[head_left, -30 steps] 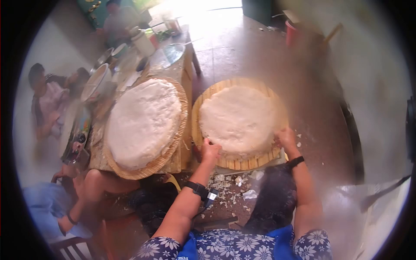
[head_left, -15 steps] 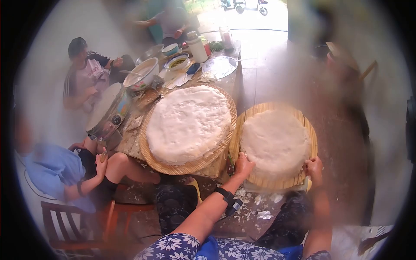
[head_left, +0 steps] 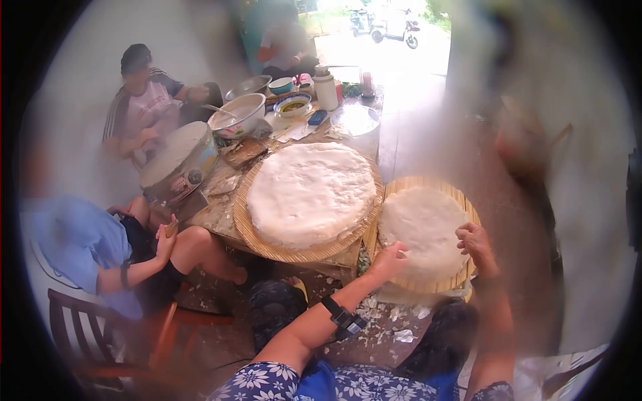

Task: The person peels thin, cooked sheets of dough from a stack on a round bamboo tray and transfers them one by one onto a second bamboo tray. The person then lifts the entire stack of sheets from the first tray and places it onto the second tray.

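Observation:
In front of me a round slab of white dough-like paste (head_left: 421,230) lies on a smaller round woven tray (head_left: 463,195). My left hand (head_left: 389,262) is over the slab's near left edge, fingers loosely bent and apart, holding nothing. At the slab's right side my right hand (head_left: 476,244) hovers with curled, parted fingers and nothing in them. To the left, a larger white slab (head_left: 311,190) covers most of a bigger woven tray (head_left: 242,220) on the low wooden table (head_left: 221,217).
A floral basin (head_left: 235,121), a bowl of greenish liquid (head_left: 293,105), a white bottle (head_left: 326,89) and a metal lid (head_left: 356,119) stand on the table. One person in blue (head_left: 80,247) sits at left; others sit further back. White scraps (head_left: 403,335) litter the floor.
Both hands have let go of the smaller tray's rim and moved up and inward over the slab's edges. The view has shifted slightly, and the person at the back has changed posture.

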A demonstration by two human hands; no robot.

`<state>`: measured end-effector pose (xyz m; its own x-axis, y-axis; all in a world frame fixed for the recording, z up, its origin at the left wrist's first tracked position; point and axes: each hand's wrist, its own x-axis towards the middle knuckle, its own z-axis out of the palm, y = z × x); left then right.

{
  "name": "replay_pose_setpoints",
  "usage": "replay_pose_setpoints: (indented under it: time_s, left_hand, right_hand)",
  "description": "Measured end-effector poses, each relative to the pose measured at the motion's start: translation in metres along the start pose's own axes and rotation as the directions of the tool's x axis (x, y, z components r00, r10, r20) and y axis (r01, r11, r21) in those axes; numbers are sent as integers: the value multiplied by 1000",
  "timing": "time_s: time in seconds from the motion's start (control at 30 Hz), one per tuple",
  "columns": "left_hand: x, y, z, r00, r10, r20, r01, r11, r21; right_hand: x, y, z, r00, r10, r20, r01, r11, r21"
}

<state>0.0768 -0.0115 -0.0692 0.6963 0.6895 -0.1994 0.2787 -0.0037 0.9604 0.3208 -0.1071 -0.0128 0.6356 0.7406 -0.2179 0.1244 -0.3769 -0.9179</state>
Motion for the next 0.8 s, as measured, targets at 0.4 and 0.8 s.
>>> replay_pose_setpoints:
  time_s: [0.4,0.8]
  left_hand:
    - [-82,78,-145,915,123,-384,-305,834,-460]
    - [-110,18,-264,521,-91,-849,-485,786,-382]
  right_hand:
    - [-65,-90,116,937,-157,311,150,988,46]
    - [-67,-105,159,952,-171,253,128,976,177]
